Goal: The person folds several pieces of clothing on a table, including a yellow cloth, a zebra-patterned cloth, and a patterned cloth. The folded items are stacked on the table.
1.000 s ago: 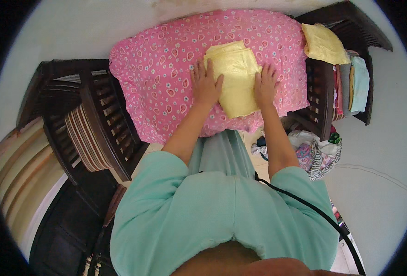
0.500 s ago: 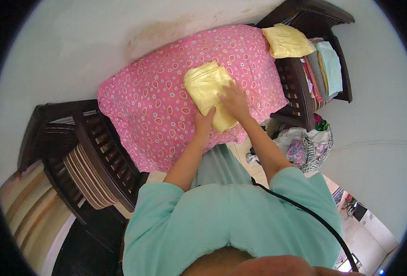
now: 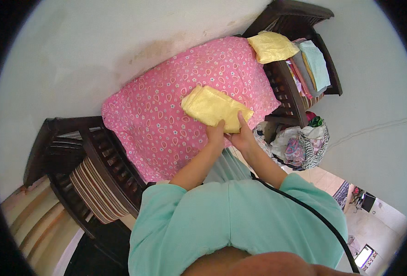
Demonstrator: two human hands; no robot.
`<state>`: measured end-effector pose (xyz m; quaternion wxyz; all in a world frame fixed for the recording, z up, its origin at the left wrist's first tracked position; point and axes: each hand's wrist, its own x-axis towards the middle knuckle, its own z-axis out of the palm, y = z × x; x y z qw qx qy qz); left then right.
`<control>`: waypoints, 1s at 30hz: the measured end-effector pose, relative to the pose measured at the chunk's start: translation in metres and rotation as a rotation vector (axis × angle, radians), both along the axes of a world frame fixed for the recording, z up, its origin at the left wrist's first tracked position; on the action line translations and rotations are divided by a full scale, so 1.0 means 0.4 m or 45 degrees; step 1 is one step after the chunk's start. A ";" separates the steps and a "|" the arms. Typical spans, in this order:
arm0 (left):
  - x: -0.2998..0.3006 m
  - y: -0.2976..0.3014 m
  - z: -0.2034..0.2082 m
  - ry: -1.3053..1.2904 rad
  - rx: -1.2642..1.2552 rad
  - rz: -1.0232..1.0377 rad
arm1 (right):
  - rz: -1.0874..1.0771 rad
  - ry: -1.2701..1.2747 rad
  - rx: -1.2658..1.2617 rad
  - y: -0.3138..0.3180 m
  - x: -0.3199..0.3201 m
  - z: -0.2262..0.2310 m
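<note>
A: What's underneath?
B: A pink floral-print cloth-covered counter (image 3: 166,119) against a pale wall, dark wooden chairs (image 3: 93,170) either side (one holds a second yellow cloth (image 3: 271,46)).
A: The hands?
B: Left hand (image 3: 215,134) and right hand (image 3: 240,136) together, gripping the near edge of the folded yellow cloth (image 3: 212,108); fingertips hidden. Half a second ago only one hand pressed it.
</note>
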<state>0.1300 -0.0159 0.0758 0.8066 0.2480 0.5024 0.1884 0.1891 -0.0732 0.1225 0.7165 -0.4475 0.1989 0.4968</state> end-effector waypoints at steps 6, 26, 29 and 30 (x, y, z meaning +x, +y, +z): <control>-0.002 0.009 0.038 -0.141 -0.092 -0.216 | -0.046 -0.125 -0.111 -0.011 0.095 0.016; -0.034 0.032 -0.178 0.959 1.019 -0.576 | 0.492 -0.577 0.082 0.002 1.180 0.009; -0.011 0.024 -0.173 1.188 1.138 -0.707 | 0.533 -0.580 -0.045 0.027 1.277 -0.083; 0.000 0.023 -0.164 1.201 1.148 -0.720 | 0.569 -0.578 -0.093 0.022 1.316 -0.114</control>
